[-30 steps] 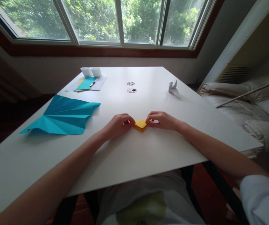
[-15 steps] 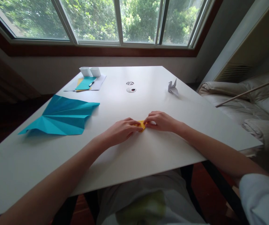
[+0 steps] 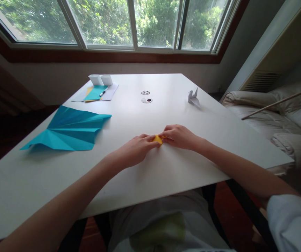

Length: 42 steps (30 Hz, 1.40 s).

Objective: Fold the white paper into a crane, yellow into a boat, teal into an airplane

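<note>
Two hands (image 3: 137,149) (image 3: 180,136) pinching one yellow paper (image 3: 158,140); one creased blue sheet (image 3: 73,132), one paper crane (image 3: 192,98), two white containers (image 3: 106,81).

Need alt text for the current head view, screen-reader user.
A left hand and a right hand hold a small folded yellow paper on a white table. A creased blue sheet lies to the left, a paper crane stands back right, and a pen rests on stacked papers, back left.

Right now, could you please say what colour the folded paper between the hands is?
The folded paper is yellow, best seen in the head view.
</note>
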### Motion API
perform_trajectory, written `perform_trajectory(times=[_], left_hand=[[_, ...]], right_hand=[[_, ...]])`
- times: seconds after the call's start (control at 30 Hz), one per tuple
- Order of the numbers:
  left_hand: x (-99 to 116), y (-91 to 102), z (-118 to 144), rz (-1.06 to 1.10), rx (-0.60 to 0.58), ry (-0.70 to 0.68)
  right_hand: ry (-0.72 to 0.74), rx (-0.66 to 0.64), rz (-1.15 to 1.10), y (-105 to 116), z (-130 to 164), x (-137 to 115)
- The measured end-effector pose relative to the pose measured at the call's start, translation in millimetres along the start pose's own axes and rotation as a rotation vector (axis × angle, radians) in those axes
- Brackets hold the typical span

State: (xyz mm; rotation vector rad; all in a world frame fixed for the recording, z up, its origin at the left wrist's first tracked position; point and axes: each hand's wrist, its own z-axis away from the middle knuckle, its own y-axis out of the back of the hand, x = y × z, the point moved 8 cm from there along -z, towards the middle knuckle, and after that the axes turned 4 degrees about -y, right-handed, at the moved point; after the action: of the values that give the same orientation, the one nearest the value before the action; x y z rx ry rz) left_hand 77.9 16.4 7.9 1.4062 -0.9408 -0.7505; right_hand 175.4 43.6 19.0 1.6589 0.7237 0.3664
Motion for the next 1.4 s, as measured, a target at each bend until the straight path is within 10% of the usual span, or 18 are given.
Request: perform_trajectory(times=[0.67,1.07,1.4], left_hand=[[5,-2.8,5,-0.099,-0.088,0.117],[-45,9.0,6,0.153,0.234,0.359],[-53,23.1,7,0.761,0.488,0.385]], right_hand=[[-0.043,-0.008,0.075,-6,-1,-3],[-0.126,-0.016,-0.156,-11,-4,9],[-0.095,0.069,-0.547,11,-1,3]])
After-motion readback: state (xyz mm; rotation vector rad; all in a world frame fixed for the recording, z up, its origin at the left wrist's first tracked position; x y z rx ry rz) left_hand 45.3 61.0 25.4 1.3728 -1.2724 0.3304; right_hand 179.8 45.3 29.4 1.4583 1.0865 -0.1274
